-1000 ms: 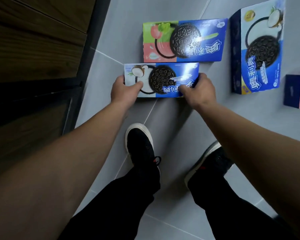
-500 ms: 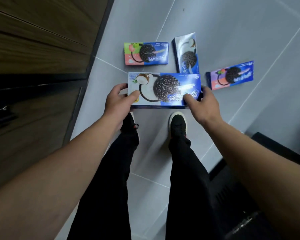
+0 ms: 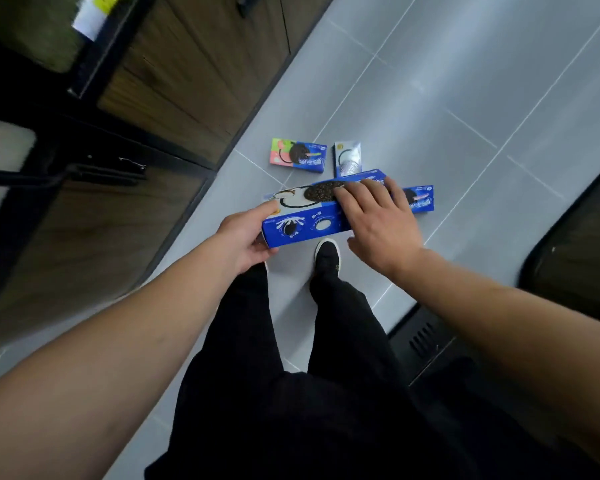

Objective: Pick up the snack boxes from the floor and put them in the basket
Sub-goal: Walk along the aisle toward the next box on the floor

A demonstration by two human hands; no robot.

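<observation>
Left hand [image 3: 245, 239] grips blue snack box [image 3: 303, 225] at frame centre; right hand [image 3: 378, 216] fingers flat, pressing box top.

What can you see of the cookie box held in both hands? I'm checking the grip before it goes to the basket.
The cookie box is a long blue carton, apparently printed cardboard, closed. Its top face shows a dark sandwich cookie and coconut on white; its near side shows small cookie pictures. It is held above the floor, tilted, top face turned away. The left hand grips its left end; the right hand lies over its right part, fingers spread across the top.
</observation>
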